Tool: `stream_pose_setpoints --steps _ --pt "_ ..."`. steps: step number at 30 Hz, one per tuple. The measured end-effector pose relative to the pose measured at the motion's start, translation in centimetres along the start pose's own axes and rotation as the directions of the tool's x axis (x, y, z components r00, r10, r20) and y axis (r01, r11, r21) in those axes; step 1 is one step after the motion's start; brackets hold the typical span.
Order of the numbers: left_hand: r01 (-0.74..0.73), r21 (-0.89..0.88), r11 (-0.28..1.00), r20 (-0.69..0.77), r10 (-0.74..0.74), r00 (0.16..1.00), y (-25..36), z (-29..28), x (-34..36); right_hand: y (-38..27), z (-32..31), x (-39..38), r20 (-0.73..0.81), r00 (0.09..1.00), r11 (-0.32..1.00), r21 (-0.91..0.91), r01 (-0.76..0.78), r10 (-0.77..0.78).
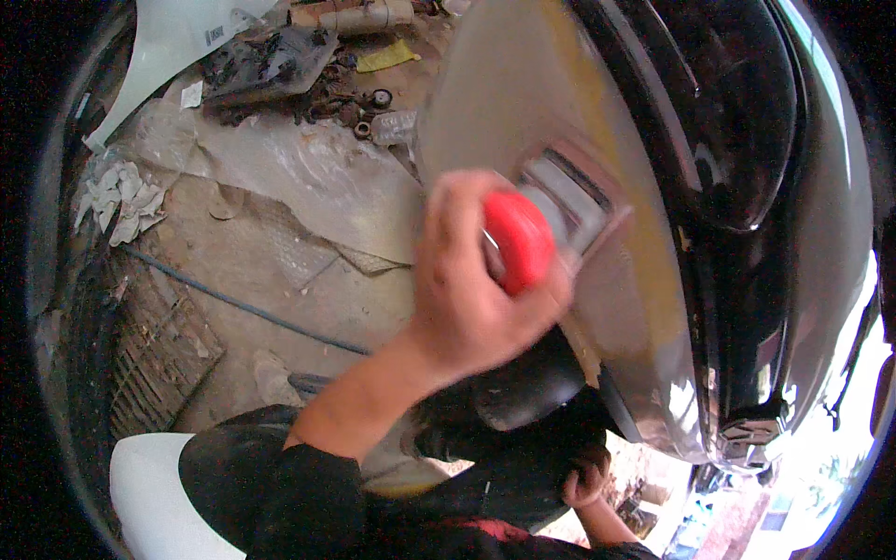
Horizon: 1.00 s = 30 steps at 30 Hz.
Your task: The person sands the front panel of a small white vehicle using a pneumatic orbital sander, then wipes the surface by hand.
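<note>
The floor (pixel 233 341) is gray-brown and dirty. A big, crinkly see-through sheet (pixel 280 173) lies across its middle, with dusty white marks on it. On the left is a crumpled white wad (pixel 121 201). A thin blue hose (pixel 238 303) runs from there toward the near right. By the hose, nearer, is a dirty slatted board (pixel 154 350). At the far side lie a dark, messy bag (pixel 271 65), a brown tube (pixel 355 14), a yellow scrap (pixel 385 56), a little wheel (pixel 381 97) and a clear bottle (pixel 394 127).
</note>
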State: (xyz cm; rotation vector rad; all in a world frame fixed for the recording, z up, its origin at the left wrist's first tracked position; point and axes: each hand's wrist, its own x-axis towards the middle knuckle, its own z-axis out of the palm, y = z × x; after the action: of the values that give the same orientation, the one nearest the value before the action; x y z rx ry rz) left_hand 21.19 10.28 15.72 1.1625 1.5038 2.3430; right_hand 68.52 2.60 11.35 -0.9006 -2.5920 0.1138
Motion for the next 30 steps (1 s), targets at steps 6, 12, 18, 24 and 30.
stream_pose_setpoints --steps 6,12,18,24,30 --pt "0.042 0.028 0.999 -0.029 -0.041 0.999 0.2 -0.2 1.1 -0.8 -0.1 1.4 0.030 1.000 0.999 -0.034 0.010 -0.009" --pt "0.183 -0.035 0.983 -0.071 -0.185 0.980 -1.8 -0.3 0.2 -0.6 -0.3 0.1 0.010 0.998 0.998 -0.023 -0.055 0.055" --pt "-0.120 0.035 0.992 -0.029 0.121 0.992 1.5 0.9 -2.0 -0.5 -0.1 0.6 0.044 0.999 1.000 -0.004 -0.023 0.023" --pt "0.385 -0.372 0.844 -0.121 -0.456 0.882 -0.5 -0.1 3.8 -0.2 -0.5 -0.4 0.011 0.996 0.996 -0.019 -0.087 0.087" --pt "0.228 -0.235 0.945 -0.156 -0.268 0.951 3.0 2.3 -1.7 0.1 -0.1 -0.3 -0.011 0.998 0.998 -0.019 -0.067 0.067"
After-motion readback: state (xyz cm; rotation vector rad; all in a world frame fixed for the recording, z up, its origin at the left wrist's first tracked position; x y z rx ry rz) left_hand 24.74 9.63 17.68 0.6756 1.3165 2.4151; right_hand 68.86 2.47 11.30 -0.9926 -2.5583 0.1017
